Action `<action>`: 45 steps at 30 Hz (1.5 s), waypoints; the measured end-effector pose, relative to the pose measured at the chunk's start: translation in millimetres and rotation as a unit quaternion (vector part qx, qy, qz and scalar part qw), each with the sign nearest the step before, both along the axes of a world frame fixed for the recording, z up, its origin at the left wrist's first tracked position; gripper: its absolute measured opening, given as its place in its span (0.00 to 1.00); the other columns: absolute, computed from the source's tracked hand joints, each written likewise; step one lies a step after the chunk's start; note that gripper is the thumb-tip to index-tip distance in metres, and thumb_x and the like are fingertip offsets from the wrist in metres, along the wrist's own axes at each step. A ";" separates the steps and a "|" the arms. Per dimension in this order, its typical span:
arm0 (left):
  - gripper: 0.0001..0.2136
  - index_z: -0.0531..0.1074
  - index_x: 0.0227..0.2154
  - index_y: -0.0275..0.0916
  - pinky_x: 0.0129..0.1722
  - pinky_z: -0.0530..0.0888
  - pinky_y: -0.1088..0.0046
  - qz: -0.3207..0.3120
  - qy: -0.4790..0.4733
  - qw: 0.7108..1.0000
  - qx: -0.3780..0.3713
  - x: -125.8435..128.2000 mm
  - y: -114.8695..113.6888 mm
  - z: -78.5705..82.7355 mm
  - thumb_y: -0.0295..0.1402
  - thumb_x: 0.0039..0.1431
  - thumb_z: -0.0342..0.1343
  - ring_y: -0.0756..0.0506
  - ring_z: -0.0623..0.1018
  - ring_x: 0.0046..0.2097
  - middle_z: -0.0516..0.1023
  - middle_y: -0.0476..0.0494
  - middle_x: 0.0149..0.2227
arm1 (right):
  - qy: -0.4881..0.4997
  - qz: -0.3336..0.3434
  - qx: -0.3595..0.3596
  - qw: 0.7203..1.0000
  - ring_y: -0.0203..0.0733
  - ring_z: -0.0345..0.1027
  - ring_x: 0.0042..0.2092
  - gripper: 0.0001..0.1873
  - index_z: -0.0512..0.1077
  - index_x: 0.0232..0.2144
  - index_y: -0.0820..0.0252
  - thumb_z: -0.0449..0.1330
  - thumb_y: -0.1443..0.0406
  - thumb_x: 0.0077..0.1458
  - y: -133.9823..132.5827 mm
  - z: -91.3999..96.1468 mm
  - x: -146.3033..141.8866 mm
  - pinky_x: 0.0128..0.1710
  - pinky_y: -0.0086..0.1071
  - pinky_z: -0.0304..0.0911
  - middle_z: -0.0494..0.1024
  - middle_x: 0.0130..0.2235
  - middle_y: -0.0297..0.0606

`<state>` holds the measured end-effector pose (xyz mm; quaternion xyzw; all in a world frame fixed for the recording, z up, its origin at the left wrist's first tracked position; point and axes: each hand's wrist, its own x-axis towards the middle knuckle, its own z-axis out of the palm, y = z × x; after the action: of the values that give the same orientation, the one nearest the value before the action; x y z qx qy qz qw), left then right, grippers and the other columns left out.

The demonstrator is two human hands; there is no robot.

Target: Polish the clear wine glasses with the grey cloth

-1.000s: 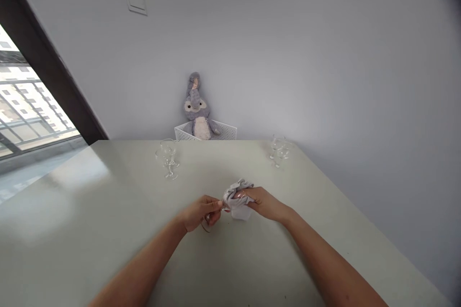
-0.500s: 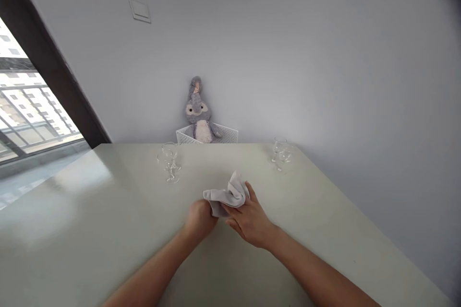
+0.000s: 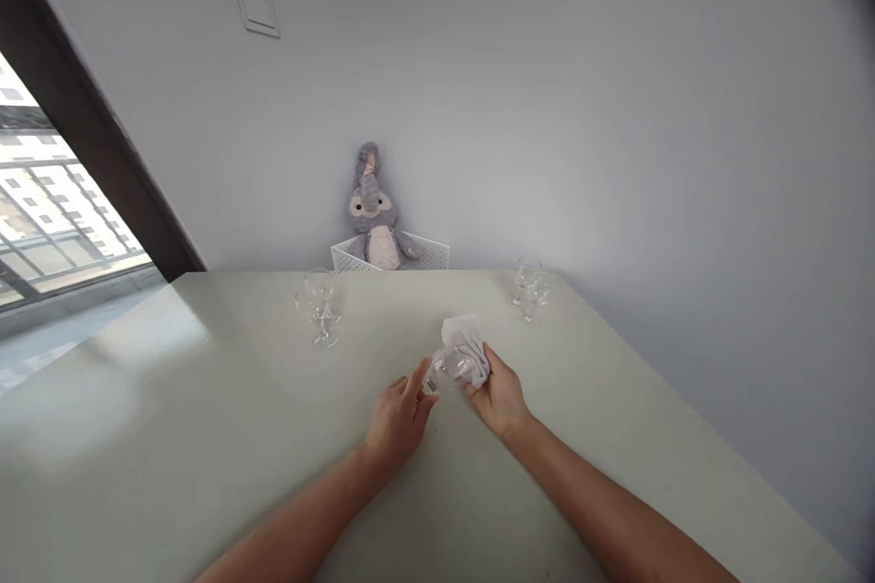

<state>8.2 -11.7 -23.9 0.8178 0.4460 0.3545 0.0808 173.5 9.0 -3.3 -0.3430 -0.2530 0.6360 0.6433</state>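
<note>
A small clear stemmed glass (image 3: 443, 373) is held between both hands low over the pale table (image 3: 205, 401). My left hand (image 3: 400, 414) grips its foot end with the fingertips. My right hand (image 3: 498, 392) is closed on a crumpled white cloth (image 3: 465, 351) pressed against the glass bowl. The cloth hides part of the glass.
Two clear stemmed glasses stand on the table, one at the left (image 3: 320, 305), one at the far right (image 3: 531, 287). Behind the table's far edge a grey plush rabbit (image 3: 373, 209) sits in a white perforated basket (image 3: 427, 252). A window (image 3: 47, 219) is at the left.
Both hands moved a little forward and right. The cloth went from draped between the hands to bunched on the glass. The left hand now shows extended fingers at the glass.
</note>
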 end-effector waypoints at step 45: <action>0.15 0.60 0.36 0.42 0.45 0.71 0.66 -0.014 -0.680 0.648 -0.343 -10.5 13.2 39.0 0.37 0.49 0.58 0.44 0.75 0.45 0.72 0.44 0.45 | -0.713 -0.026 0.443 0.544 0.49 0.55 0.55 0.23 0.57 0.56 0.57 0.48 0.65 0.57 -30.4 -0.6 -8.2 0.52 0.47 0.53 0.66 0.53 0.45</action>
<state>-2.3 1.4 15.1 0.2674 0.3444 0.6315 0.6412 165.4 -21.4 -3.9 -0.3613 -0.8686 -0.0277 0.3379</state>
